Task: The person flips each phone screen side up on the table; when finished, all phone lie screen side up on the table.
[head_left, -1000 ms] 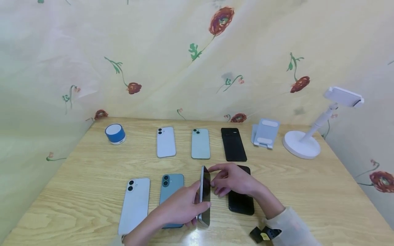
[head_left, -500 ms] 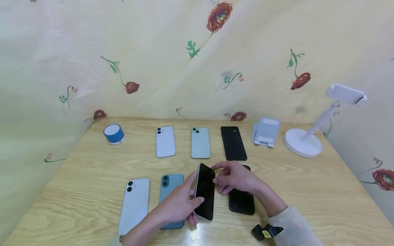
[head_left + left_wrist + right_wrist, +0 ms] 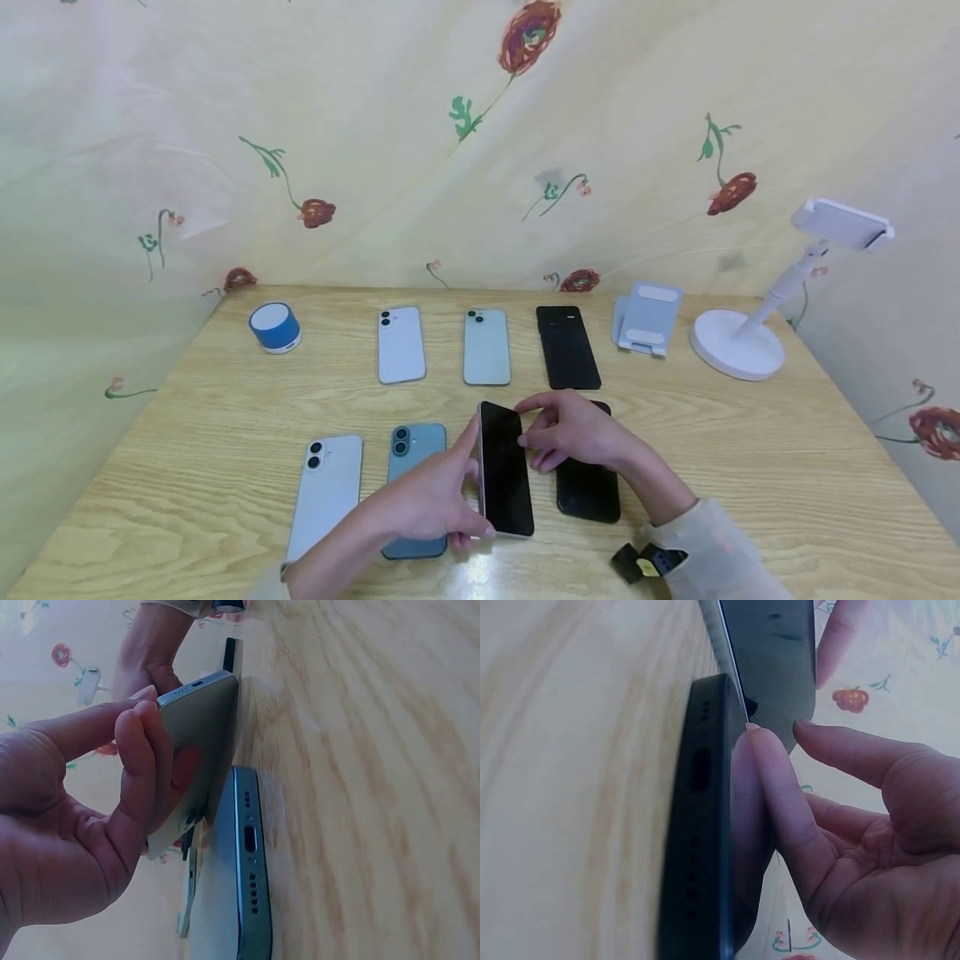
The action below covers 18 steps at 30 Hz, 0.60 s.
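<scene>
My left hand (image 3: 431,500) holds a smartphone (image 3: 506,471) by its left side and near-left corner, its black screen facing up. In the left wrist view the phone (image 3: 196,727) leans, far end low, its pale back showing. My right hand (image 3: 573,429) reaches to the phone's upper right edge; the fingertips (image 3: 761,739) sit right at that edge, and the thumb stands off over the screen. Under the right hand lies a black phone (image 3: 588,496), face up. A teal phone (image 3: 417,533), camera side up, lies partly hidden by the left hand.
A white phone (image 3: 327,492) lies at left. Behind are a lavender phone (image 3: 401,346), a pale green phone (image 3: 486,350) and a black phone (image 3: 568,350). A blue speaker (image 3: 275,327), a folding phone stand (image 3: 648,319) and a tall white stand (image 3: 738,343) line the back.
The held phone has turned from nearly on edge to lying flatter, its screen now facing up. The left hand has lowered with it; the right fingertips have stayed at its edge.
</scene>
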Tool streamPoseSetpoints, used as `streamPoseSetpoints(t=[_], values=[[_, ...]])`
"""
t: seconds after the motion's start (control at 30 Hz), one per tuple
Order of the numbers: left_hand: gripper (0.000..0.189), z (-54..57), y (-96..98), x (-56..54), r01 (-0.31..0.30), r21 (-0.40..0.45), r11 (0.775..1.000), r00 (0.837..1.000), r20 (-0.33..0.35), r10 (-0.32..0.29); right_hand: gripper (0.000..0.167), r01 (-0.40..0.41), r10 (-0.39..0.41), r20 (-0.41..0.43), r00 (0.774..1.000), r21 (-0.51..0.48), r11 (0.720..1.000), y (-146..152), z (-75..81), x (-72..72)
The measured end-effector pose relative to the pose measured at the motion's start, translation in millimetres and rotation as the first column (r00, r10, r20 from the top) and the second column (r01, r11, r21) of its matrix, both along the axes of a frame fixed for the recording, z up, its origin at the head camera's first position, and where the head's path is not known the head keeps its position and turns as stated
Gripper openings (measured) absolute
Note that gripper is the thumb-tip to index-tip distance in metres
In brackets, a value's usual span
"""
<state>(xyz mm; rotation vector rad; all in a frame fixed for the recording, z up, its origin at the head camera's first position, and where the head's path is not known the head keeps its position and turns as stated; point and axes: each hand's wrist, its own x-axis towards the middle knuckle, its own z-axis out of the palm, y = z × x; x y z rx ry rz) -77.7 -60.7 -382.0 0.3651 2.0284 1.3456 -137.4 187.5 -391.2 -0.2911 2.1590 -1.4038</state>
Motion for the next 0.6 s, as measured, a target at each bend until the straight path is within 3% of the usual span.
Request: streamPoseSetpoints(t=[0.27, 0.47, 0.6], values=[[0.132, -2.0, -2.5, -3.1, 0.06, -0.089, 0.994, 0.991, -0.116, -0.07, 0.057, 0.009, -0.009, 0.009, 1.0, 0.018, 1.0, -1.0, 1.9, 0.7], [0.119, -8.8, -0.3, -3.8, 0.075, -0.248, 0.966, 0.976, -0.18, -0.122, 0.057, -0.002, 0.002, 0.002, 1.0, 0.017, 1.0, 0.5, 0.6, 1.0], [0.115, -9.7, 1.8, -3.9, 0.069, -0.285, 0.956, 0.972, -0.195, -0.128, 0.058, -0.011, 0.011, -0.012, 1.0, 0.025, 1.0, 0.9, -0.2, 0.7]])
